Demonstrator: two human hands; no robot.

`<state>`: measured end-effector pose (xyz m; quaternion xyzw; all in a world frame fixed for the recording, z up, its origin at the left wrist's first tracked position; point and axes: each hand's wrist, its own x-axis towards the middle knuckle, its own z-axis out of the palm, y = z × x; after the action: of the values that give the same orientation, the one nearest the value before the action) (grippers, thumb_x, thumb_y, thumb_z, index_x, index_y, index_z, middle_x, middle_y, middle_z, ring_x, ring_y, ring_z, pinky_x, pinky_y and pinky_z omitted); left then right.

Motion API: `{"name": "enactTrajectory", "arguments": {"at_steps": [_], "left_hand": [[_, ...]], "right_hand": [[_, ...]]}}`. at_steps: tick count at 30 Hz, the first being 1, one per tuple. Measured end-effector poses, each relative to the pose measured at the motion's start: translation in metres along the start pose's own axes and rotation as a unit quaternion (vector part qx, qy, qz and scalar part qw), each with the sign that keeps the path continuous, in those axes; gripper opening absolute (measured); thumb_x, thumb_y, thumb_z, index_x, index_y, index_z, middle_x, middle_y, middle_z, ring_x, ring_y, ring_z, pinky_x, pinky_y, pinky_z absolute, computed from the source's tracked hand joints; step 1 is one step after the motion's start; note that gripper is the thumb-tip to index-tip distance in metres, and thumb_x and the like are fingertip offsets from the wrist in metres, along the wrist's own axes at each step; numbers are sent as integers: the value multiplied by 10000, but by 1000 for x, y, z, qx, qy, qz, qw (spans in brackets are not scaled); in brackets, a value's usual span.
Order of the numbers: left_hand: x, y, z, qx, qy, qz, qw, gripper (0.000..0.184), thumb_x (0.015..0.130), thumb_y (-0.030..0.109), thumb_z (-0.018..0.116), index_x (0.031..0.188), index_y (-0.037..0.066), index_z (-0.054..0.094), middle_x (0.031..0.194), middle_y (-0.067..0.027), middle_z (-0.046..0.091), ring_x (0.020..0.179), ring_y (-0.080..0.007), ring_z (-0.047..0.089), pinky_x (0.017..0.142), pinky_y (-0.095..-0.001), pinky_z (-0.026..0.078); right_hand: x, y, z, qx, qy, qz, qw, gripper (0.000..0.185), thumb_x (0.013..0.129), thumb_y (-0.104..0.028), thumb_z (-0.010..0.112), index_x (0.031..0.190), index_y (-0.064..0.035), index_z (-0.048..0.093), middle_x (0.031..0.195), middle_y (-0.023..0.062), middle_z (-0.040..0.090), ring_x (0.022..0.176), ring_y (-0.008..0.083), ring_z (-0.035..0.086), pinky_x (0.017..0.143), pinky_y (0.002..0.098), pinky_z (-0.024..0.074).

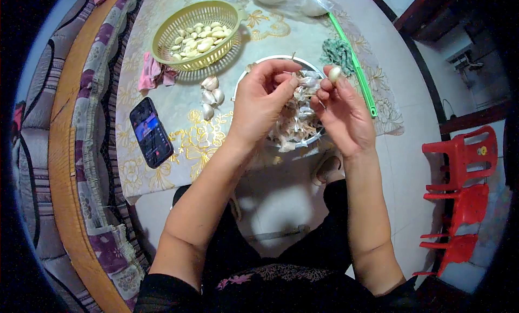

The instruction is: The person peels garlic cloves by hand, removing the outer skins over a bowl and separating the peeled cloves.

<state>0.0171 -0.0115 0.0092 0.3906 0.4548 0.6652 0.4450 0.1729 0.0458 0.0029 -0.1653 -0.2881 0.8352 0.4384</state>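
My right hand pinches a pale peeled garlic clove between thumb and fingers, above the right side of a white-rimmed bowl. Beside it, my left hand is closed, thumb against fingers; whatever is in that pinch is too small to make out. Below both hands the bowl is heaped with dry garlic skins, partly hidden by the left hand. Several unpeeled garlic cloves lie on the table left of my left hand. Farther back, an olive-coloured plastic basket holds many peeled cloves.
A phone with a lit screen lies on the patterned tablecloth, near pink cloth. A green stick-like handle, a grey-green cloth and a clear plastic bag lie at the back right. Red chairs stand on the right.
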Motion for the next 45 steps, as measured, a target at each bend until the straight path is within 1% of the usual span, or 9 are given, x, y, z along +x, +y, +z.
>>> {"name": "enactTrajectory", "arguments": {"at_steps": [5,10,18,21,28,35,37,38,45], "left_hand": [[0,0,3,83,17,28,996,104,852,42,570,927,4,631,852,-11,591,766,-70,535,703,-216,454],[2,-10,-6,240,18,115,964,198,792,-24,494,906,22,649,908,-68,587,807,-136,558,722,-266,464],[-6,6,14,160,-28,198,967,294,764,-68,467,995,23,624,925,-101,592,839,-192,595,702,-281,507],[-5,3,12,249,-30,276,928,317,770,-78,455,1031,20,607,920,-114,600,837,-205,608,695,-288,525],[-5,-2,5,175,-57,158,970,383,794,-39,485,1164,33,558,1014,-85,604,897,-143,591,800,-267,478],[-10,-1,15,300,-42,210,930,400,792,33,625,1180,34,527,801,-47,509,706,-126,519,659,-257,459],[-10,-2,15,350,-47,232,906,417,793,56,650,1189,40,520,785,-45,500,677,-125,501,618,-260,443],[-11,0,17,336,-51,219,915,362,795,108,644,1118,10,514,760,-101,503,669,-239,526,604,-345,440],[-11,-2,15,330,-41,255,908,256,866,68,508,1116,14,523,861,-179,605,767,-340,603,656,-406,471]], "right_hand": [[-2,-2,0,7,16,22,1000,263,919,-179,544,1116,-6,557,923,102,628,766,153,589,774,323,515],[-4,-3,2,-12,11,35,999,257,933,-221,499,1067,-13,567,949,154,644,719,172,610,761,340,525],[-3,5,-6,-42,-15,69,997,247,924,-216,509,1063,-21,570,884,90,635,712,145,600,723,319,528],[-6,7,-1,-64,9,68,996,227,917,-207,531,1054,-33,579,884,73,633,717,136,597,697,300,531],[-7,6,6,-85,5,62,994,200,930,-215,524,995,-40,596,857,51,637,699,113,590,688,270,526],[-5,9,3,-144,61,-3,988,190,929,-240,547,909,-60,604,797,23,628,650,75,552,591,226,472],[-7,10,8,-220,73,-30,972,187,925,-237,560,869,-64,603,774,13,616,648,55,526,577,210,444],[-8,10,10,-258,79,-44,962,189,923,-235,567,849,-66,602,763,7,610,647,45,513,570,202,430],[-10,14,15,-511,72,-171,839,282,924,-261,558,787,-15,574,670,13,562,615,80,479,548,257,412]]}}
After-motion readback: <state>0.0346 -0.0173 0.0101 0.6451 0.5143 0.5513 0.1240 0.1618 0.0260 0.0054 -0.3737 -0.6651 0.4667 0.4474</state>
